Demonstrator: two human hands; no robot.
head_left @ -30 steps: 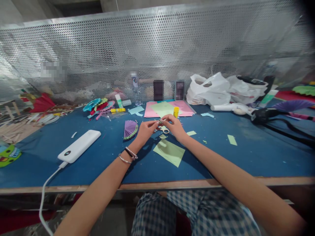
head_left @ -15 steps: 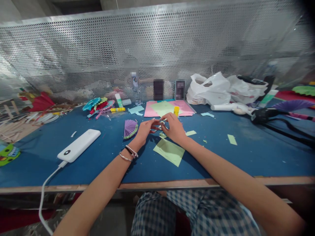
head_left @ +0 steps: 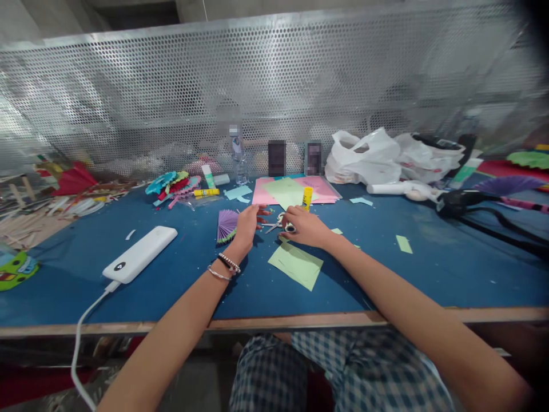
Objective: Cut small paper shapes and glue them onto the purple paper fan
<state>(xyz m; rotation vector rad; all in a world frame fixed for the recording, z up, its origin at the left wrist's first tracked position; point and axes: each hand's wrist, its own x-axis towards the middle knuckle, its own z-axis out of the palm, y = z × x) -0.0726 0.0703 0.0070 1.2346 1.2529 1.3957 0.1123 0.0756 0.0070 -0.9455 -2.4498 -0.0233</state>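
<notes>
My right hand point(head_left: 303, 226) is closed on the handles of a pair of scissors point(head_left: 271, 226), low over the blue table. The blades point left, slightly apart, toward my left hand point(head_left: 247, 224). That hand is open, fingers loosely spread, with nothing visible in it. Just left of it lies a pleated purple paper fan point(head_left: 226, 224) with a green edge. A light green paper sheet point(head_left: 297, 264) is flat on the table in front of both hands. Behind my right hand stands a yellow glue stick point(head_left: 307, 197).
Pink sheets point(head_left: 328, 191) lie behind the hands. A white power bank point(head_left: 140, 254) with a cable is at left. Colourful paper pieces point(head_left: 171, 186) and a water bottle point(head_left: 240, 163) stand farther back. White plastic bags point(head_left: 364, 157) and black straps point(head_left: 472, 206) are at right.
My hands, close together before, have drawn apart. The left moved slightly left and its fingers opened; the right came down with the scissors, whose blades now show.
</notes>
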